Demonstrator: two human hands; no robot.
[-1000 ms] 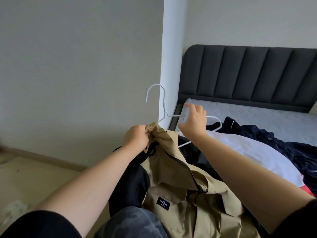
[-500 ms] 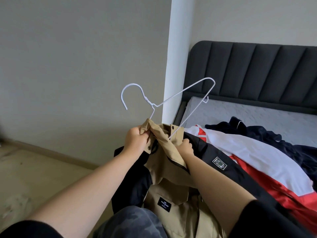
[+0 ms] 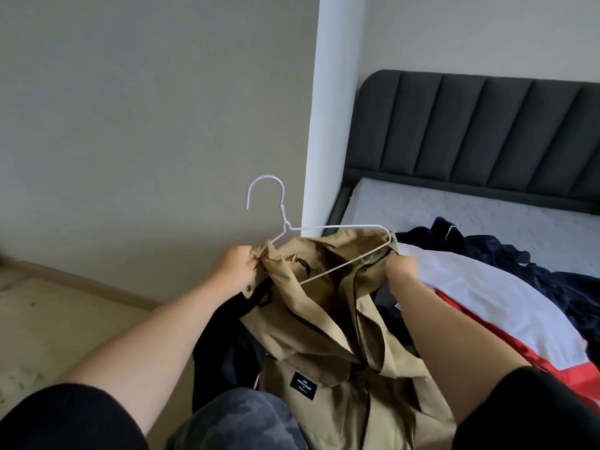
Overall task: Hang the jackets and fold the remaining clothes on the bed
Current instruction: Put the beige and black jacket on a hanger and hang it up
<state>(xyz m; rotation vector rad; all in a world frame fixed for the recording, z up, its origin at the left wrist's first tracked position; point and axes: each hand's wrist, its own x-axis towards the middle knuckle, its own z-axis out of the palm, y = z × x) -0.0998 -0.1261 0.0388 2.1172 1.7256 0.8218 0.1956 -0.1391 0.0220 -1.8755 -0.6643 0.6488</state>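
Observation:
A tan jacket (image 3: pixel 328 323) with a black label hangs in front of me over the bed's near corner. A white wire hanger (image 3: pixel 285 222) sits partly inside its neck opening, hook upright and pointing left. My left hand (image 3: pixel 235 264) grips the jacket's left shoulder together with the hanger's left arm. My right hand (image 3: pixel 397 266) grips the jacket's right shoulder at the hanger's right end. The hanger's lower bar crosses the open collar.
A bed with a grey mattress (image 3: pixel 454 216) and dark padded headboard (image 3: pixel 487 131) stands at right. On it lie a white and red garment (image 3: pixel 506 306), a dark navy garment (image 3: pixel 487 245) and a black jacket (image 3: pixel 227 345). A white wall corner (image 3: pixel 334 108) rises behind; beige floor (image 3: pixel 48 319) at left.
The hanger has swung from tilted up to level and gone into the jacket's neck. My right hand has moved right, spreading the collar over the hanger's right end.

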